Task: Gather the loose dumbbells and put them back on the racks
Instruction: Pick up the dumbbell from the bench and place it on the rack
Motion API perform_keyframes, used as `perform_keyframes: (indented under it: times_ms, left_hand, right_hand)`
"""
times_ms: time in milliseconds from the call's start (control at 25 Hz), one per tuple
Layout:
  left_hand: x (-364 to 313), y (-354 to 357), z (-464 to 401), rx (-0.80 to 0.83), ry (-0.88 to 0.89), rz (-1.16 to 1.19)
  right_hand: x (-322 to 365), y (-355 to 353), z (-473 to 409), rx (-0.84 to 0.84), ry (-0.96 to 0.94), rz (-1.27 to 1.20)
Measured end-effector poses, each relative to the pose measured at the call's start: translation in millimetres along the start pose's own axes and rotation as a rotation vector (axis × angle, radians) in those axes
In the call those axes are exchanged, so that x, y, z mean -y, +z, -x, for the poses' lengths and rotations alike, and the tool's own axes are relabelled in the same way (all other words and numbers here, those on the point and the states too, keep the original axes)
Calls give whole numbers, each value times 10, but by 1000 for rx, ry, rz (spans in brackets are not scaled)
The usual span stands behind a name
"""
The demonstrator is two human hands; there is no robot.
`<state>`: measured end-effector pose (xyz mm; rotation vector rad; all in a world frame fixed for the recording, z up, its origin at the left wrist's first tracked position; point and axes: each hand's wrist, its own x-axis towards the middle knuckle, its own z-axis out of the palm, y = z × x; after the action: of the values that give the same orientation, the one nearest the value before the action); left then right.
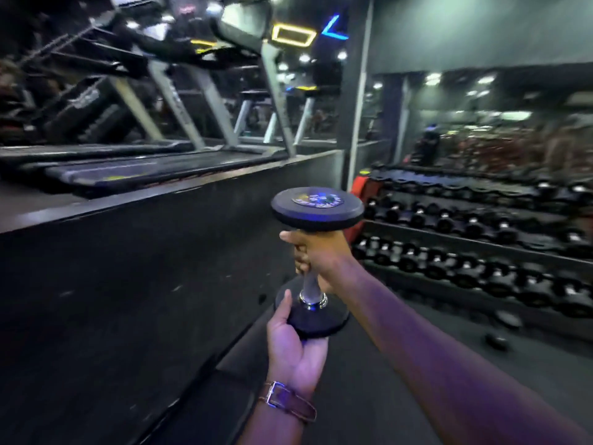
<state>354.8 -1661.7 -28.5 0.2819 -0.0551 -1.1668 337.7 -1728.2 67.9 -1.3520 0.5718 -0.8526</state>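
I hold a black round-headed dumbbell (316, 210) upright in front of me, with its chrome handle vertical. My right hand (316, 252) is wrapped around the handle just under the top head. My left hand (293, 345) cups the bottom head from below and wears a brown strap at the wrist. The dumbbell rack (481, 245) stands to the right, with three tiers of black dumbbells. It is an arm's length or more beyond the dumbbell I hold.
A raised black platform (160, 239) with treadmills (144, 168) runs along the left. Two dark round objects (500, 329) lie on the floor below the rack. A mirror wall (500, 123) rises behind the rack. Dark floor stretches between platform and rack.
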Motion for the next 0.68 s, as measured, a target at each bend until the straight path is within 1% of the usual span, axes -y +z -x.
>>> perform_keyframes:
  times_ms: [80, 160, 280, 360, 480, 600, 680]
  left_hand:
    - [676, 359, -557, -16, -73, -30]
    - [1222, 619, -1044, -1, -146, -40]
    - [1757, 910, -1696, 29, -215, -38]
    - [2065, 1051, -2260, 27, -222, -41]
    - [2443, 1182, -3243, 22, -223, -26]
    - [2653, 1318, -4327, 21, -235, -32]
    - [2765, 1480, -5140, 19, -246, -78]
  right_hand:
    - [204, -847, -376, -103, -28, 27]
    - [358, -1544, -729, -167, -59, 48]
    - [491, -2296, -1203, -229, -95, 21]
    - [508, -2775, -1651, -270, -110, -19]
    - [431, -3401, -2510, -314, -105, 4]
    - [384, -3892, -3431, -320, -83, 22]
    - [421, -4216, -4184, -340, -71, 35]
